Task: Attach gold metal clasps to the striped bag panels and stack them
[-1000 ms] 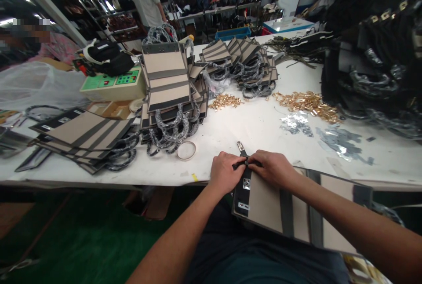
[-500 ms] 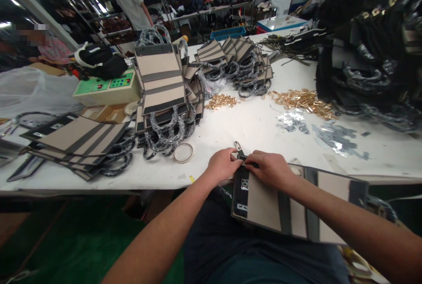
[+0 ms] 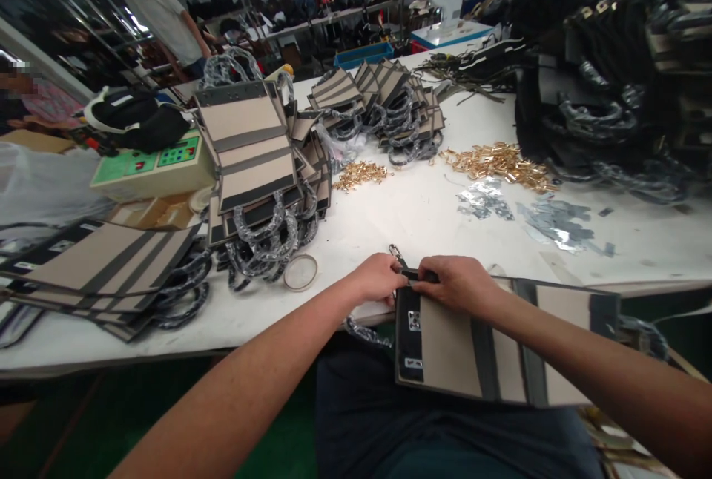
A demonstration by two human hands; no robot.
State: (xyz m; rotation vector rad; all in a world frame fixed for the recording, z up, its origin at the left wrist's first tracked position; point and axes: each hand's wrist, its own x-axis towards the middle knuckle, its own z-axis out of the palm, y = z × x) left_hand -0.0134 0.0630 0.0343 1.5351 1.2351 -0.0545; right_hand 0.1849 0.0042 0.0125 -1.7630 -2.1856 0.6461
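A beige bag panel (image 3: 448, 345) with dark bands lies across my lap, against the table's front edge. Its dark left border carries silver metal plates (image 3: 414, 321). At the panel's upper left corner, my left hand (image 3: 378, 279) is closed in a pinch on a short dark strap. The strap's metal-fitted end (image 3: 395, 250) sticks out beyond those fingers. Close beside it, my right hand (image 3: 459, 285) also pinches the dark strap, its wrist passing over the panel. My fingers hide the exact contact. A plastic-wrapped handle (image 3: 367, 332) hangs at the panel's left side.
Stacked bag panels (image 3: 253, 153) with wrapped handles stand left of centre, with more panels (image 3: 111, 256) at far left. A tape ring (image 3: 301, 272), gold fittings (image 3: 498, 165) and silver plates (image 3: 556, 221) lie on the white table (image 3: 389, 216). Black bags (image 3: 601, 93) are heaped right.
The view has turned slightly, shifting the table's left side leftward and down. Both hands stay at the panel's corner, and more of the dark strap now shows between them.
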